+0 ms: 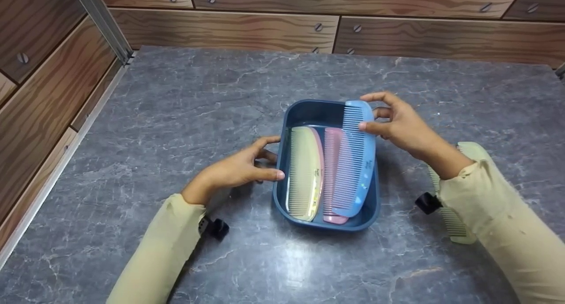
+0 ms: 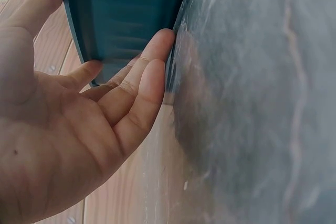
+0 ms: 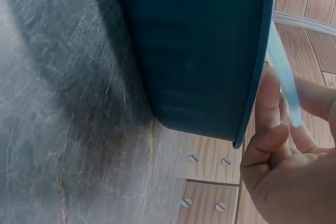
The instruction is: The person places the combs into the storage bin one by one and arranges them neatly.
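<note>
A dark blue rectangular tub stands on the table with combs in it. My right hand pinches a blue comb by its upper end, over the tub's right side; the comb's lower end reaches down inside. Beneath it lies a pink comb, partly covered. At the left of the tub a pale yellow comb rests over another pink one, whose edge shows. My left hand touches the tub's left wall with thumb and fingertips, and in the left wrist view its fingers lie extended along the outer wall.
A pale green comb lies on the grey marbled table, partly hidden under the right forearm. Wood-patterned panels border the table at the back and left. Each sleeve has a small black device near the wrist.
</note>
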A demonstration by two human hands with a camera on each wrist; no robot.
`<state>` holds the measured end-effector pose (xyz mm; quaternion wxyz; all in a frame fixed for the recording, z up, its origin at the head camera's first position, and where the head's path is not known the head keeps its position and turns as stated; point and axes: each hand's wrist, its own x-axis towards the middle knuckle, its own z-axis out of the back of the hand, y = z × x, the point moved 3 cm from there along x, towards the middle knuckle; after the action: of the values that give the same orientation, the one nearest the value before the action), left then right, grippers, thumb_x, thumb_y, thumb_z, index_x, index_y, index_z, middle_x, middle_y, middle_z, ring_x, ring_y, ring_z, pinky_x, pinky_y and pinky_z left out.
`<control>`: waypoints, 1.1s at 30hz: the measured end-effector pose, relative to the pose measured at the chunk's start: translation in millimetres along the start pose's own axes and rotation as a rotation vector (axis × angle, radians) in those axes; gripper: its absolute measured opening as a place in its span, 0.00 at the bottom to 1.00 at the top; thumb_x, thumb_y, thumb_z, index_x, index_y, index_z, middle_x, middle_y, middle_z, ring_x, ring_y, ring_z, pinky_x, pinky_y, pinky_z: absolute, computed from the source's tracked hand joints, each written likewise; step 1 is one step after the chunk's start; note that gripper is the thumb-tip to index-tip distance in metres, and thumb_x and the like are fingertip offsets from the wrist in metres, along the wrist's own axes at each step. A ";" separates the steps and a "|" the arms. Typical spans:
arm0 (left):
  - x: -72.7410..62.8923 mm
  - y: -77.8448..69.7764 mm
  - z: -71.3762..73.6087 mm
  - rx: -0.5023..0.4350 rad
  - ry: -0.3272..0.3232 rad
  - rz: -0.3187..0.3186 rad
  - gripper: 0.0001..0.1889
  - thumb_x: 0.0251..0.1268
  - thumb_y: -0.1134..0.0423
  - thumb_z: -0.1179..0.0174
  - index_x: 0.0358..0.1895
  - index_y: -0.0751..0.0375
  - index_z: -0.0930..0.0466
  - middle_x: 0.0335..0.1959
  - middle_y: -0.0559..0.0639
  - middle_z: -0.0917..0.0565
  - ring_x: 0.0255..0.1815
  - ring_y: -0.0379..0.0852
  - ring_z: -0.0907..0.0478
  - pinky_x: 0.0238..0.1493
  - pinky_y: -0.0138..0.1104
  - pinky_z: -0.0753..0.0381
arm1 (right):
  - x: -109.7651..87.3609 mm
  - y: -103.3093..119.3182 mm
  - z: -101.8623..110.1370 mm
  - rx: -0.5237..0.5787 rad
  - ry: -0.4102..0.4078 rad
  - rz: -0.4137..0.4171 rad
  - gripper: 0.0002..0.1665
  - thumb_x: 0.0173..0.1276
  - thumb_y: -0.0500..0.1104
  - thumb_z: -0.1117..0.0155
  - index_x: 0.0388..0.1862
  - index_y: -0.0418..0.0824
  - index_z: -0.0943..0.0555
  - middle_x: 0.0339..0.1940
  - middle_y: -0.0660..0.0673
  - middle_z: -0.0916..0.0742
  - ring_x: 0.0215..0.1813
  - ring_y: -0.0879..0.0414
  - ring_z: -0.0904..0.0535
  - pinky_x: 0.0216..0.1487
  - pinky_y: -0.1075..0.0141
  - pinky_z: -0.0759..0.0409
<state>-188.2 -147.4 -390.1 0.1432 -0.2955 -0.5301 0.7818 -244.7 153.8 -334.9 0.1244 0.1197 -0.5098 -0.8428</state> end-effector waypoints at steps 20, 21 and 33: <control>-0.2 -2.6 -0.7 -0.006 0.008 -0.008 0.44 0.62 0.57 0.35 0.76 0.45 0.53 0.65 0.61 0.29 0.62 0.55 0.25 0.52 0.41 0.22 | 2.9 2.0 -2.0 -0.215 0.011 0.055 0.33 0.66 0.37 0.35 0.67 0.34 0.35 0.41 0.40 0.19 0.35 0.64 0.24 0.34 0.72 0.25; -0.2 -2.5 -0.6 -0.007 0.008 -0.010 0.44 0.62 0.57 0.35 0.76 0.45 0.53 0.65 0.60 0.29 0.62 0.55 0.25 0.52 0.41 0.22 | 2.8 2.1 -2.1 -0.234 0.004 0.060 0.32 0.66 0.37 0.35 0.67 0.34 0.34 0.42 0.39 0.19 0.35 0.63 0.25 0.33 0.72 0.26; -0.2 -1.4 -0.9 -0.010 0.010 -0.013 0.44 0.62 0.57 0.35 0.76 0.45 0.53 0.66 0.60 0.32 0.62 0.54 0.25 0.54 0.41 0.23 | 7.0 -1.7 -2.4 -0.285 -0.007 0.054 0.31 0.66 0.39 0.34 0.66 0.34 0.31 0.48 0.37 0.23 0.46 0.50 0.34 0.43 0.64 0.36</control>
<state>-187.7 -146.2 -389.0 0.1493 -0.2966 -0.5353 0.7767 -250.7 150.3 -338.0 0.1611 0.0839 -0.3883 -0.9035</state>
